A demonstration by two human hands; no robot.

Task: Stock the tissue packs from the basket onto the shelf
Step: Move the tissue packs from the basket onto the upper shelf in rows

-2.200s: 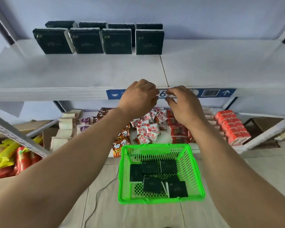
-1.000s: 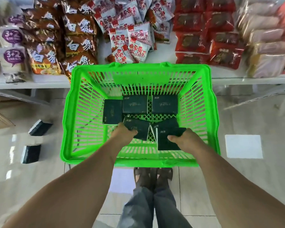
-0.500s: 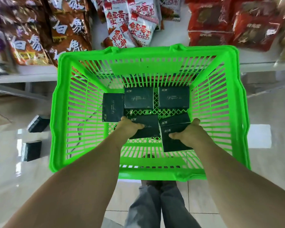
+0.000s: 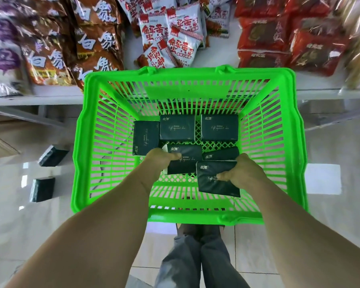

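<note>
A bright green plastic basket (image 4: 87,142) stands on the floor below me, with several dark green tissue packs inside. My left hand (image 4: 159,161) grips one pack (image 4: 187,163) near the basket's middle. My right hand (image 4: 240,173) is closed on another pack (image 4: 211,183), tilted and raised a little above the basket floor. Three more packs (image 4: 177,127) lie flat along the far side, and one pack (image 4: 220,155) lies tilted between my hands. The upper shelf with stocked packs is out of view.
The low shelf (image 4: 56,96) beyond the basket holds snack bags: brown ones (image 4: 92,44) at left, white-red ones (image 4: 170,38) in the middle, red ones (image 4: 279,38) at right. Two dark packs (image 4: 42,189) lie on the tiled floor at left. My legs (image 4: 195,256) stand behind the basket.
My hands came down from the upper shelf edge into the basket and closed on two packs. The right-hand pack has lifted slightly since half a second ago, and my head moved closer.
</note>
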